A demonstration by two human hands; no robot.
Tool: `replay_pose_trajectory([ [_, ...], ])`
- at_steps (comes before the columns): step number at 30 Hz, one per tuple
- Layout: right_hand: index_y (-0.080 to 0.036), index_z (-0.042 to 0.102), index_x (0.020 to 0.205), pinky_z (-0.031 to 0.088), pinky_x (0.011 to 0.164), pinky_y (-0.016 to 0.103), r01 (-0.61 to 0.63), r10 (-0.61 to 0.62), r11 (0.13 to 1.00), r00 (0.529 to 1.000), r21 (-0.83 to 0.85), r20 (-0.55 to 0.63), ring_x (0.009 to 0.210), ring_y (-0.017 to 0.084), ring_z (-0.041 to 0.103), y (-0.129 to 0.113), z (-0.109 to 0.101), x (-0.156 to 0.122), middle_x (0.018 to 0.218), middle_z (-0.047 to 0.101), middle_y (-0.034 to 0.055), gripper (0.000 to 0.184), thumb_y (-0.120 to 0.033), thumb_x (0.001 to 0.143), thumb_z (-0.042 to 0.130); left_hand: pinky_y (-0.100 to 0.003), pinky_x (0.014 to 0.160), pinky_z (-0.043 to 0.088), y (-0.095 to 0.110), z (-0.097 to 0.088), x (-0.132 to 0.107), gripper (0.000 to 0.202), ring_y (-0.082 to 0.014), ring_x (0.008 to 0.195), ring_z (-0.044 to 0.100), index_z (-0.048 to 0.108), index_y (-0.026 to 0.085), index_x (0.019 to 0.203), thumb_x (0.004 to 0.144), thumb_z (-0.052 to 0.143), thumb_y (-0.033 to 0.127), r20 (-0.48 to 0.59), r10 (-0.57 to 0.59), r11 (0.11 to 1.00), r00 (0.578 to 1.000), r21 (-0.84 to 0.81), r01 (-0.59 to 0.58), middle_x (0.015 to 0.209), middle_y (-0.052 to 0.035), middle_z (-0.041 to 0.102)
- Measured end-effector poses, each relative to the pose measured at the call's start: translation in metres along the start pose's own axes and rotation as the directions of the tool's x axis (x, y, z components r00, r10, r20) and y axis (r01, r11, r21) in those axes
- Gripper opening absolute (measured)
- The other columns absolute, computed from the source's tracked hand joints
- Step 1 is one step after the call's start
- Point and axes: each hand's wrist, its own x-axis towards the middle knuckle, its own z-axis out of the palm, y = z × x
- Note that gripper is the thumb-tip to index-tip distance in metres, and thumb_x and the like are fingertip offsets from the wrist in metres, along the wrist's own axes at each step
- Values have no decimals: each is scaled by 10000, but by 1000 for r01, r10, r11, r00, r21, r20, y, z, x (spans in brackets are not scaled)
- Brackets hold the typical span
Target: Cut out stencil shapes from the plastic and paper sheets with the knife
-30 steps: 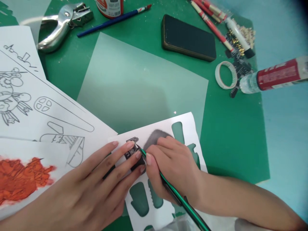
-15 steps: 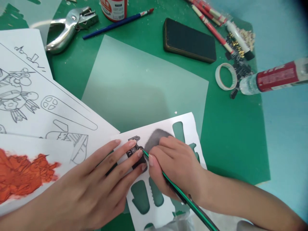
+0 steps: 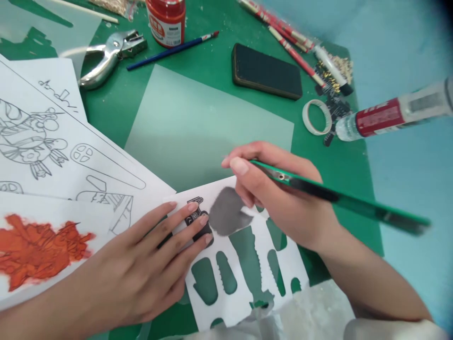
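Observation:
My left hand [image 3: 141, 269] lies flat with its fingers spread, pressing down a white sheet with cut-out shapes [image 3: 244, 288]. Its fingertips rest on a small black-painted figure [image 3: 198, 222] beside a grey painted patch [image 3: 228, 217]. My right hand [image 3: 283, 193] is lifted just above the sheet, its fingers closed round a green-handled brush [image 3: 347, 200] that points out to the right. The brush tip is hidden by the fingers.
Line-drawing sheets [image 3: 46, 146] and an orange-painted sheet [image 3: 38, 250] lie at the left. On the green mat [image 3: 339, 208] are a pale sheet [image 3: 198, 127], a hole punch [image 3: 106, 56], a red paint jar [image 3: 166, 21], a blue brush [image 3: 173, 49], a black phone [image 3: 267, 71], a tape ring [image 3: 316, 118] and a bottle [image 3: 389, 113].
My right hand has lifted off the painted figure and swung the brush round, so its handle now points right. The left hand stays pressed on the sheet. The view has shifted.

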Motion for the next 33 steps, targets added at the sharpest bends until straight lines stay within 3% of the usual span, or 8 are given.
replay_pose_trajectory([
  [4, -238, 779, 1155, 458, 471, 277, -85, 63, 973, 992, 215, 110, 573, 118, 624, 1, -2, 5, 793, 752, -24, 306, -531, 1191, 698, -531, 1491, 322, -2, 4, 1, 488, -375, 1589, 685, 756, 132, 1558, 1113, 675, 315, -38, 4, 1000, 999, -15, -5, 1670, -121, 736],
  [8, -210, 801, 943, 326, 452, 288, -57, 56, 985, 998, 162, 13, 520, 92, 424, 8, 7, 3, 666, 582, -36, 527, -698, 1129, 732, -543, 1433, 378, -5, 6, 5, 461, -395, 1583, 684, 775, 119, 1519, 1110, 674, 304, -49, 26, 1000, 998, -1, -26, 1641, -143, 755],
  [11, -207, 735, 1005, 225, 421, 256, -185, 174, 947, 983, 263, 66, 484, 72, 336, 11, 18, 5, 589, 475, -93, 541, -737, 1035, 840, -539, 1402, 397, -6, 6, 6, 431, -382, 1524, 723, 796, 125, 1485, 1122, 640, 299, -67, 42, 999, 997, 7, -41, 1604, -139, 781],
  [14, -202, 684, 960, 274, 397, 220, -313, 266, 876, 948, 367, 175, 487, 74, 407, 12, 23, 8, 579, 508, -95, 576, -731, 967, 911, -537, 1367, 422, -7, 6, 7, 414, -380, 1490, 740, 806, 133, 1463, 1123, 632, 292, -71, 39, 999, 997, 5, -38, 1589, -135, 791],
  [19, -189, 698, 920, 445, 369, 218, -326, 190, 816, 931, 477, 312, 552, 115, 622, 21, 14, 9, 740, 707, -14, 594, -738, 951, 920, -546, 1308, 445, -6, 6, 8, 407, -392, 1469, 750, 805, 132, 1458, 1128, 625, 286, -75, 30, 999, 997, -10, -31, 1583, -135, 794],
  [23, -178, 699, 926, 364, 363, 201, -311, 195, 856, 934, 412, 300, 442, 61, 501, 33, 9, 10, 672, 664, -52, 565, -696, 979, 917, -552, 1314, 433, -5, 7, 8, 407, -405, 1512, 722, 801, 122, 1464, 1128, 631, 278, -61, 24, 1000, 998, -15, -25, 1599, -142, 783],
  [26, -184, 681, 927, 295, 383, 207, -326, 179, 857, 914, 398, 364, 450, 45, 431, 36, 9, 12, 672, 652, -62, 514, -629, 990, 929, -555, 1313, 430, -5, 5, 7, 412, -409, 1505, 726, 795, 114, 1470, 1135, 624, 283, -60, 26, 1000, 998, -12, -27, 1604, -153, 776],
  [33, -181, 738, 929, 369, 500, 234, -277, 162, 926, 905, 257, 393, 584, 79, 509, 31, 11, 11, 784, 758, -7, 401, -536, 1070, 860, -566, 1293, 444, -5, 1, 8, 414, -414, 1468, 756, 778, 112, 1481, 1135, 642, 294, -46, 26, 1000, 999, -5, -26, 1610, -165, 767],
])
